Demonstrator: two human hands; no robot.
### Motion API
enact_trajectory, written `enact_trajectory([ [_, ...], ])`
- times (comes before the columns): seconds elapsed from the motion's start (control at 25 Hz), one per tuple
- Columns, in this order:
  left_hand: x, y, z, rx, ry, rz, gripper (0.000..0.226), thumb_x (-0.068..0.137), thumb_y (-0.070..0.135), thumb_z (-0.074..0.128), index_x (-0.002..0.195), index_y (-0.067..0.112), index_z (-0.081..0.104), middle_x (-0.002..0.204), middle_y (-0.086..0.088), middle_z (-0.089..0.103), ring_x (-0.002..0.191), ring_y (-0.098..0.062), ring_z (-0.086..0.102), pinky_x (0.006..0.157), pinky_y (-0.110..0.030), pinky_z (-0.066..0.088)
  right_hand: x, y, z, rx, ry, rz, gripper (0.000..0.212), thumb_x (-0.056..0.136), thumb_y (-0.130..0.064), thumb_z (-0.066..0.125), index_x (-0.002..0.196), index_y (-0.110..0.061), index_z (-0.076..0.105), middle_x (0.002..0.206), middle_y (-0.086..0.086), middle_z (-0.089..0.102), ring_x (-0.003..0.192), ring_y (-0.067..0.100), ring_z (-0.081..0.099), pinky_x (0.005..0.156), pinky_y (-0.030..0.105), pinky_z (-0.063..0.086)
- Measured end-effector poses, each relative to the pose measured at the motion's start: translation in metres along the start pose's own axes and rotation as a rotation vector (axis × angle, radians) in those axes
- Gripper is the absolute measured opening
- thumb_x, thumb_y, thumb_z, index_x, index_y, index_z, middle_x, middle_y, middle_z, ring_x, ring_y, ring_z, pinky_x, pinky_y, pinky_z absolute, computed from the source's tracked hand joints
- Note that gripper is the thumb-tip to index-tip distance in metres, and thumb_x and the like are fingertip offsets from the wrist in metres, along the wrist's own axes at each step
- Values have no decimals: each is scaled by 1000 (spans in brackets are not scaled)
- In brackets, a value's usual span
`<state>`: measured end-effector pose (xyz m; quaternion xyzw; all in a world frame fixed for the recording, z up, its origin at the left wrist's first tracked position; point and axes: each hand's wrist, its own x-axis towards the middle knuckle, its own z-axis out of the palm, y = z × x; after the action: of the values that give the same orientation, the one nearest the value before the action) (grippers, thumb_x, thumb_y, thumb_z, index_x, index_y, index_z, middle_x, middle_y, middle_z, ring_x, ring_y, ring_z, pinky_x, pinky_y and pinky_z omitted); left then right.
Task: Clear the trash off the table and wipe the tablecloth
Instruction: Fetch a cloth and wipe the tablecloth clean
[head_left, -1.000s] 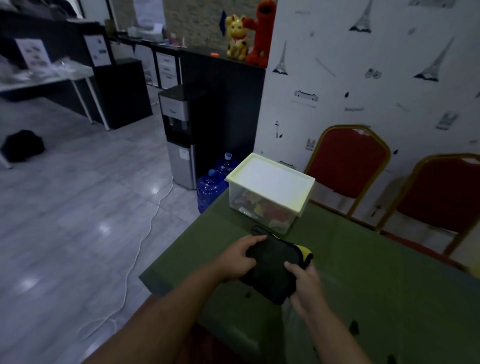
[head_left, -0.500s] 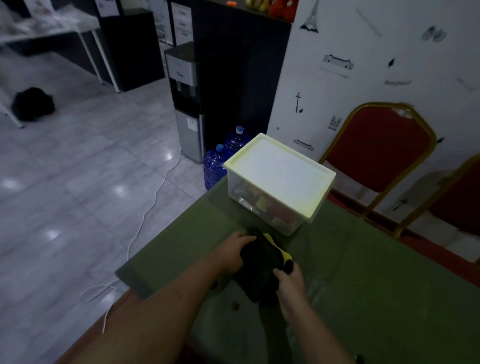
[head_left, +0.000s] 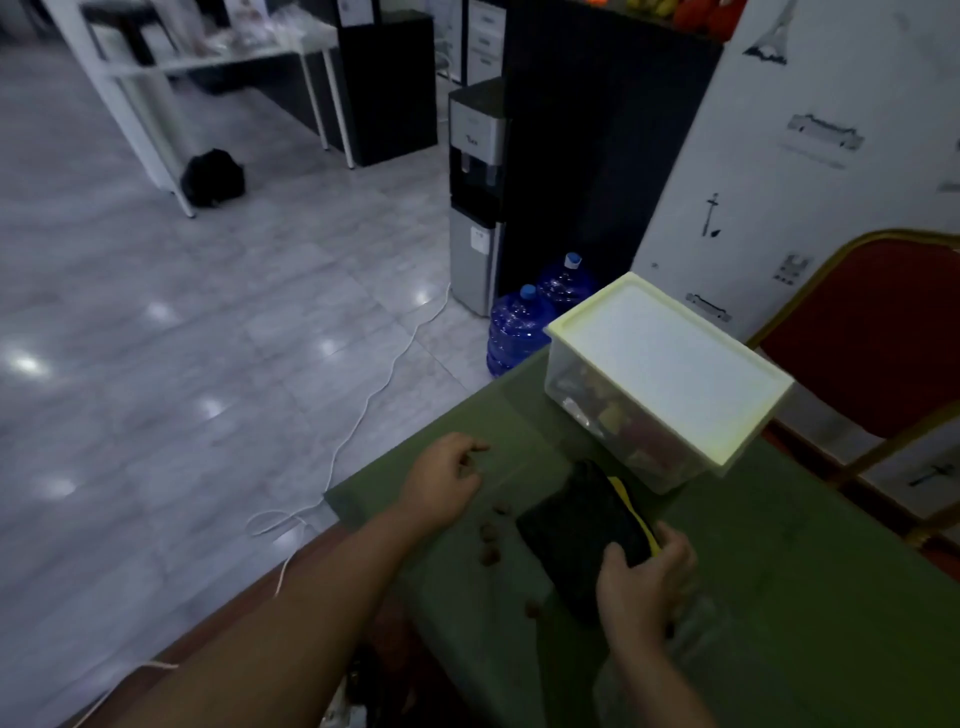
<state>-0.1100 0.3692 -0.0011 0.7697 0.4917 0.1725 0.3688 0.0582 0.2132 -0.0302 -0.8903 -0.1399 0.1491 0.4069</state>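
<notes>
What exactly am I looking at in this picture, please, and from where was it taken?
This is no machine: a person wears a wide-angle camera on the head, which looks forward and down at their own bare hands. They stand at a table under a dark green tablecloth. The right hand grips a black cloth with a yellow edge that lies on the tablecloth. The left hand rests loosely curled beside it, holding nothing that I can make out. Several small brown crumbs lie between the hands. Behind the cloth stands a clear plastic storage box with a pale yellow lid. Two blue water jugs stand on the floor beyond.
</notes>
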Motion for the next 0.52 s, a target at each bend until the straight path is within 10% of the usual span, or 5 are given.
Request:
enact_trajectory([
  [0.52,-154,-183,-171,-164,285,-306,33,83,11,61,116,18,64,115,2,64,92,-13,61,83,-26,49,-233,-87,132,238,-763,-318,31,88,3,53,92,-28,57,98,-5,64,90,6,60,82,26,47],
])
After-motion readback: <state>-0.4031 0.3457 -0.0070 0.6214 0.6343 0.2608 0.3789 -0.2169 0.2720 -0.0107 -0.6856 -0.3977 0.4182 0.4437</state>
